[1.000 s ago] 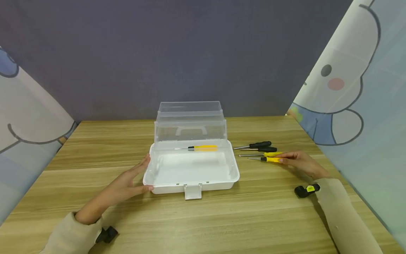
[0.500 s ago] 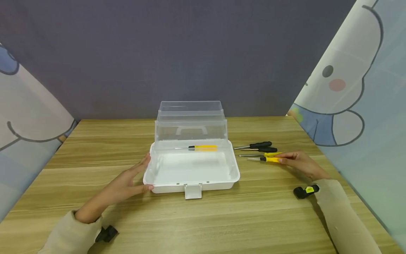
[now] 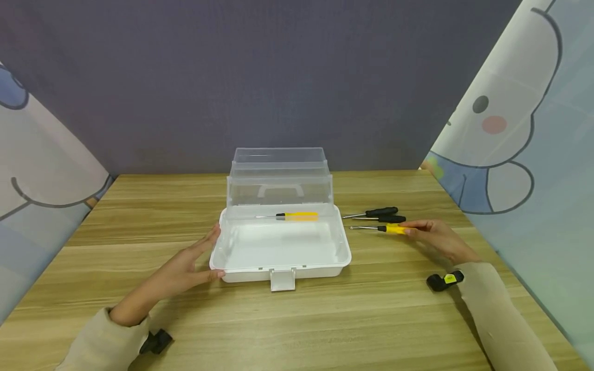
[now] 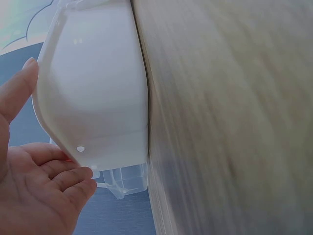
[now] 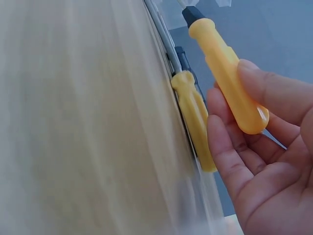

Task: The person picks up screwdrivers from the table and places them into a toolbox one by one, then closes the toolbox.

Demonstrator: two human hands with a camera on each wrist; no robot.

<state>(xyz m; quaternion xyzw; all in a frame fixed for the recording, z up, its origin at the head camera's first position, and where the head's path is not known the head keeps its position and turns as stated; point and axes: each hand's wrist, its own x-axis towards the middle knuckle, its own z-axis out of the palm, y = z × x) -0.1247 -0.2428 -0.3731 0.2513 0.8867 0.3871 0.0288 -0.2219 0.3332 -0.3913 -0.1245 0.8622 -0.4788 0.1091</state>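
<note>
A white toolbox (image 3: 283, 245) stands with its clear lid (image 3: 280, 191) tipped back. Inside, near the back wall, lies a screwdriver with an orange-yellow handle (image 3: 300, 214). My left hand (image 3: 185, 270) touches the box's left side, thumb at the front corner and fingers farther back; its wall (image 4: 98, 83) fills much of the left wrist view. My right hand (image 3: 438, 239) pinches a yellow-handled screwdriver (image 5: 227, 78) by its handle, raised off the table. A second yellow screwdriver (image 5: 194, 112) lies beneath it, mostly hidden in the head view.
Two black-handled screwdrivers, a farther one (image 3: 382, 212) and a nearer one (image 3: 392, 219), lie right of the box. A white latch (image 3: 282, 280) hangs at the box's front. Behind the wooden table (image 3: 297, 330) rises a dark wall (image 3: 278, 87).
The right hand has lifted the nearer yellow screwdriver slightly and shifted it left, so it now overlaps the other yellow one. The left hand and box have not moved.
</note>
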